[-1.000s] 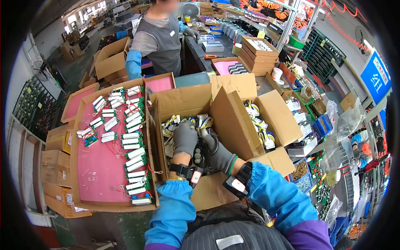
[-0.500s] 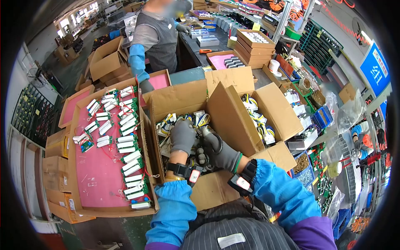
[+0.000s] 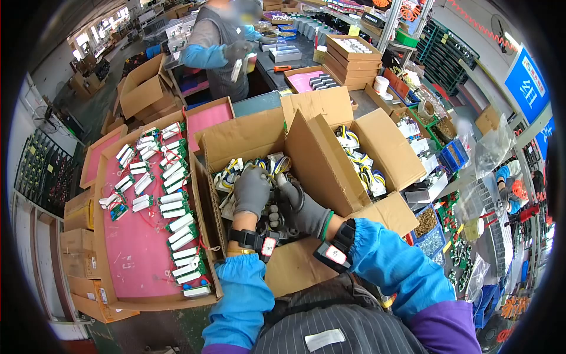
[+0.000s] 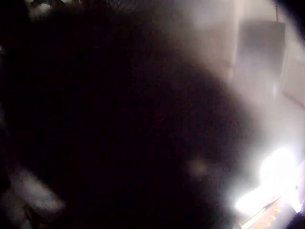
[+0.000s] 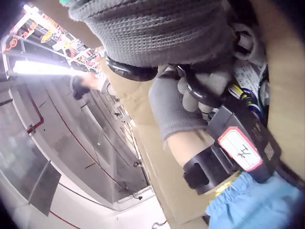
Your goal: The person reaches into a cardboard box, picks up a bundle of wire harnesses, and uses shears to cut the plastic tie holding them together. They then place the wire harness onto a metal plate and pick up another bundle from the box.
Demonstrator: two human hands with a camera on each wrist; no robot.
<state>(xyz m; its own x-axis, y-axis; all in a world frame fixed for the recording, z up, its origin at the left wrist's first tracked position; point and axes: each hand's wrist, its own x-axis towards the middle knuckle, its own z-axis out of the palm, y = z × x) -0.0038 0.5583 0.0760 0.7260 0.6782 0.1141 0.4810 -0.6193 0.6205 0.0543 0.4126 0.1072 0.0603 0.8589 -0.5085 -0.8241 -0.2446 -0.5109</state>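
My gloved left hand [image 3: 252, 190] curls over bundled wires [image 3: 230, 171] in the left cardboard box [image 3: 244, 135], with its fingertips hidden underneath. Close beside it, my gloved right hand [image 3: 303, 206] grips a hand tool with two black curved handles [image 5: 200, 93]; its working end is out of sight. In the right wrist view, fingers wrap around one handle and the left hand's cuff lies just below. White connectors and yellow and blue wires [image 5: 248, 98] show beside the tool. The left wrist view is mostly dark.
On the left, a shallow carton [image 3: 135, 259] with a pink liner holds several green circuit boards with white parts [image 3: 180, 221]. A second box [image 3: 392, 153] of wire bundles stands right. Across the bench, another person [image 3: 221, 53] holds a pale item [image 3: 237, 69]. Parts bins [image 3: 427, 230] line the right.
My hands stay together in the left box with little change. The head view shifts slightly. The other person's hand reaches down near the boxes, then lifts with a pale item in it.
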